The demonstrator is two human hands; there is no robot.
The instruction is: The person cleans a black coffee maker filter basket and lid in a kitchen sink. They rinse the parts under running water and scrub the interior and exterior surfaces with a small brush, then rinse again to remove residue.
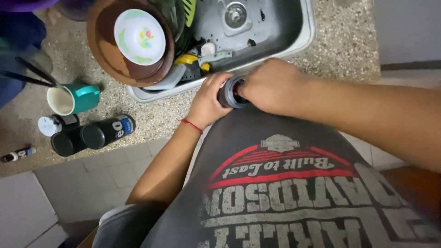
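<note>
Both my hands meet in front of my chest, just below the sink's near rim. My left hand wraps around a small dark cylindrical container with a grey ring at its mouth. My right hand covers the container's other end, fingers closed over it. A red thread circles my left wrist. Most of the container is hidden between the two hands.
A steel sink holds a brown pan with a small white bowl, utensils and a yellow item. On the speckled counter stand a teal mug, dark bottles lying down and a small tube.
</note>
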